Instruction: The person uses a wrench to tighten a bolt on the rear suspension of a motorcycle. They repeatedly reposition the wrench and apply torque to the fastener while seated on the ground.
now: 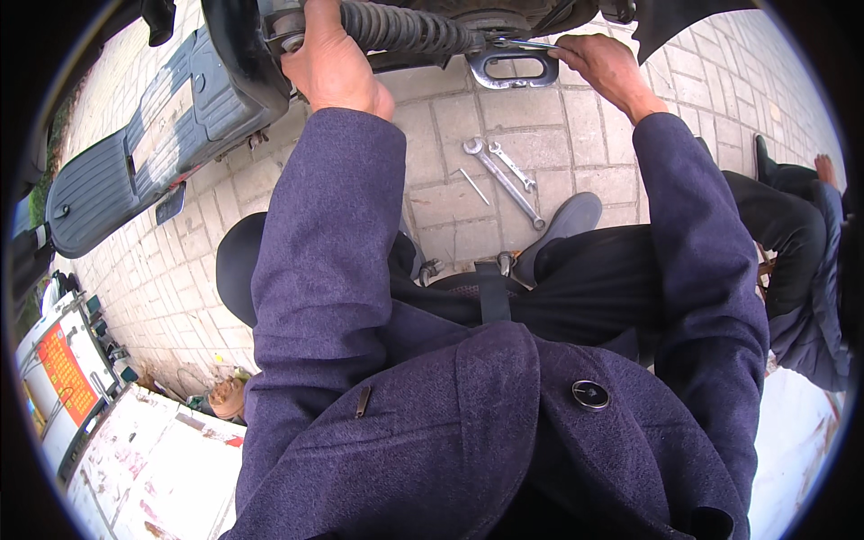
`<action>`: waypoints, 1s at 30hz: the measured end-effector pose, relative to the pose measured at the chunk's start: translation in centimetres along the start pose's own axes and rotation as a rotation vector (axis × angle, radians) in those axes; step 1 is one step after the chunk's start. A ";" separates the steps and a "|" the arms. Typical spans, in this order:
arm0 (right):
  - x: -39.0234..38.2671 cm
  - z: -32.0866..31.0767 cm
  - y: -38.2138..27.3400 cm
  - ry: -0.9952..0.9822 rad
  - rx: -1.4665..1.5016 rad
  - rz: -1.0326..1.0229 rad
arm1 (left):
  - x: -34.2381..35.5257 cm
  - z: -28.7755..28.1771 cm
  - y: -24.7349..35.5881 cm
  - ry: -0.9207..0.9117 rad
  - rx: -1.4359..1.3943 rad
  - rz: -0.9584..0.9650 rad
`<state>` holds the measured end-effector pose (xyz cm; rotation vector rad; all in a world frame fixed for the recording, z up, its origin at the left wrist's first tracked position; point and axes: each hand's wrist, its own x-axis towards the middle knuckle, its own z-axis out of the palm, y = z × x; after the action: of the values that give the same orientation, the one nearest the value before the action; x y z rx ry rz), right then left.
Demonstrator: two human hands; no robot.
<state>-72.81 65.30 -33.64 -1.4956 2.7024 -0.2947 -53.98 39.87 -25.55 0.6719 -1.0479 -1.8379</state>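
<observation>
One slim silver tool [533, 43], probably a wrench, is pinched in the right grip [605, 70], thumb and fingers closed on its right end. It lies at the top of the view, under the vehicle [504, 18], with its long axis running almost straight left to right. Its other end points left, away from the right grip, and meets the dark parts at the right end of the coil spring [409, 29]; how it seats there is too small to tell. The spring runs nearly along the same line, dipping slightly to the right, so tool and spring lie roughly end to end. Just below the tool is a shiny metal loop [513, 84].

The right hand is plainly the nearer one to the tool. The left grip [337, 72] is at the opposite end of the spring; its fingers are mostly hidden, so I cannot tell whether they are closed round anything.

Well below both hands, on the paving, lie a long wrench [506, 183], a short wrench [514, 167] beside it and a thin rod [474, 186].
</observation>
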 end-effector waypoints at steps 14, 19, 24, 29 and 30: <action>-0.2 0.8 0.2 -0.086 0.178 0.043 | -0.1 0.1 0.2 0.005 -0.015 -0.029; -0.1 0.6 0.1 -0.038 0.084 0.028 | -0.2 0.5 0.5 0.035 -0.025 -0.037; 0.1 -0.7 -0.4 0.039 -0.043 0.009 | -0.6 0.7 0.5 0.055 0.019 -0.047; 0.3 -2.4 -1.0 -0.102 -0.011 0.052 | -0.3 0.3 0.3 0.022 -0.002 -0.028; 0.4 -2.6 -1.1 -0.096 -0.016 0.049 | -0.2 0.2 0.2 0.025 -0.003 -0.034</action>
<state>-72.45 64.78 -30.83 -1.4065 2.6677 -0.1943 -53.93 40.10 -25.23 0.7131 -1.0230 -1.8556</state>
